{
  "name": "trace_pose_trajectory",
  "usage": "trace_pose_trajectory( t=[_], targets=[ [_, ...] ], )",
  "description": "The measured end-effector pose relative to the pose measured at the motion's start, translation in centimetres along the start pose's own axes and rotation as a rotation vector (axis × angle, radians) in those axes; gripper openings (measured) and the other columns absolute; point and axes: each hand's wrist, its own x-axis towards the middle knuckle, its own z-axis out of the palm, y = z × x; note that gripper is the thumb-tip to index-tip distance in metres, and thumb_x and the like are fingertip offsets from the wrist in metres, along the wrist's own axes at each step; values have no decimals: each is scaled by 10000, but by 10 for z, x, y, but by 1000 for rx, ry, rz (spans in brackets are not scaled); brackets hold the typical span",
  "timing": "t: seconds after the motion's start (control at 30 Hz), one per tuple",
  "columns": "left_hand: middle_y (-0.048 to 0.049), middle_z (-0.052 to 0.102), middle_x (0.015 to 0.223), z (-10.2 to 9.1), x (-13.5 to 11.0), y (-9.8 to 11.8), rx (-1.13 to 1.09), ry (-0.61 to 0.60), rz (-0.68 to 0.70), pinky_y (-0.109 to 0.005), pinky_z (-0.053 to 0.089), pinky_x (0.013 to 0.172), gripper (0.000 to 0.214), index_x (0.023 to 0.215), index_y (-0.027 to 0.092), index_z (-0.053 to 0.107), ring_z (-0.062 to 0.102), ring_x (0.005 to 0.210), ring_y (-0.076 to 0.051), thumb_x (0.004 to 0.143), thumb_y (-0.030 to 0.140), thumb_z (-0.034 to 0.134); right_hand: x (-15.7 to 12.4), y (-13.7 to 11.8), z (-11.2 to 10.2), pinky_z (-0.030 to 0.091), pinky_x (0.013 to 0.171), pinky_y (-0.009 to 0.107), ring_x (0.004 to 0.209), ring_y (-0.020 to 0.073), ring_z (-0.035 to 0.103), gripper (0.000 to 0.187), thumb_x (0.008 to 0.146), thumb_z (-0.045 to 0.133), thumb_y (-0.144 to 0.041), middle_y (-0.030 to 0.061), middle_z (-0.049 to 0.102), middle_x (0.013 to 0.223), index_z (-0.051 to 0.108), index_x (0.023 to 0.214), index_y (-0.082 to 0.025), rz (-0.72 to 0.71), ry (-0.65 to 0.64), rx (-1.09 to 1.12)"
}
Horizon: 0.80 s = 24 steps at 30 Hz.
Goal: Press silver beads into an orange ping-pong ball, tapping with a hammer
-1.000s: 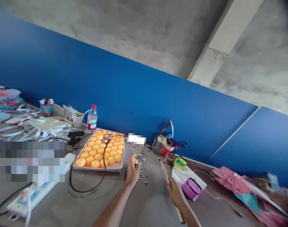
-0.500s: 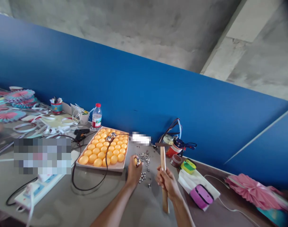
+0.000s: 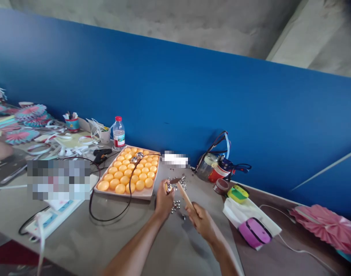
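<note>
My left hand [image 3: 163, 201] is closed round an orange ball [image 3: 167, 188] that carries shiny metal pieces on its side. In my right hand [image 3: 201, 221] is a hammer, gripped by its wooden handle [image 3: 186, 196]. The dark hammer head [image 3: 177, 180] is right beside the ball; whether they touch I cannot tell. Small silvery metal beads or studs [image 3: 175, 206] lie scattered on the table around my left hand. To the left, a shallow tray [image 3: 145, 196] holds rows of orange balls [image 3: 124, 180], and two of the balls in it are covered in silvery metal [image 3: 134, 160].
A black cable [image 3: 109, 220] loops across the tray. Left of it are a power strip [image 3: 50, 222], a glue gun [image 3: 102, 155] and a bottle [image 3: 119, 134]. Rightward stand a jar [image 3: 221, 186] and yellow and purple pouches [image 3: 254, 232]. A blue partition [image 3: 163, 88] rises behind. Another person's arm [image 3: 1, 150] shows far left.
My right hand has swung the hammer down and left, from upright to tilted, bringing its head to the ball. My left hand keeps hold of the ball. The view has shifted slightly.
</note>
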Motion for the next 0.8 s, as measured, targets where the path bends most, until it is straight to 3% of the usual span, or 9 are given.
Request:
trace_pose_trajectory(
  t=[0.1, 0.3, 0.47, 0.63, 0.8],
  targets=[
    [-46, 602, 895, 1, 0, -2, 49, 28, 37, -297, 436, 787, 255, 937, 175, 554, 559, 831, -168, 684, 189, 580, 0, -2, 0, 260, 393, 197, 426, 72, 295, 467, 801, 404, -635, -67, 346, 522, 499, 852, -181, 3, 28, 46],
    [-61, 587, 919, -2, 2, -3, 134, 23, 96, -333, 435, 813, 261, 959, 164, 539, 552, 882, -194, 699, 182, 559, 1, 1, 0, 260, 407, 199, 430, 73, 333, 399, 802, 444, -575, -52, 382, 511, 431, 681, -195, 0, -8, -98],
    [-69, 574, 964, 0, 1, -5, 125, 41, 99, -317, 444, 810, 280, 1007, 160, 517, 554, 891, -183, 730, 194, 540, -2, -4, -3, 269, 397, 197, 411, 74, 290, 403, 834, 361, -585, -84, 327, 513, 466, 861, -197, 7, -3, 32],
    [-83, 539, 1017, -1, 3, -12, 132, 69, 148, -345, 438, 855, 332, 1059, 170, 471, 531, 967, -195, 731, 181, 518, 4, 5, 2, 271, 415, 195, 434, 67, 341, 353, 813, 453, -520, -52, 405, 529, 432, 685, -191, 22, -17, -110],
    [-105, 521, 1100, 0, 3, -13, 148, 77, 123, -394, 415, 918, 376, 1114, 173, 444, 511, 1035, -225, 743, 194, 503, 4, 7, 2, 271, 390, 192, 412, 66, 292, 369, 848, 379, -548, -74, 354, 530, 467, 808, -192, 44, -14, 13]
  ],
)
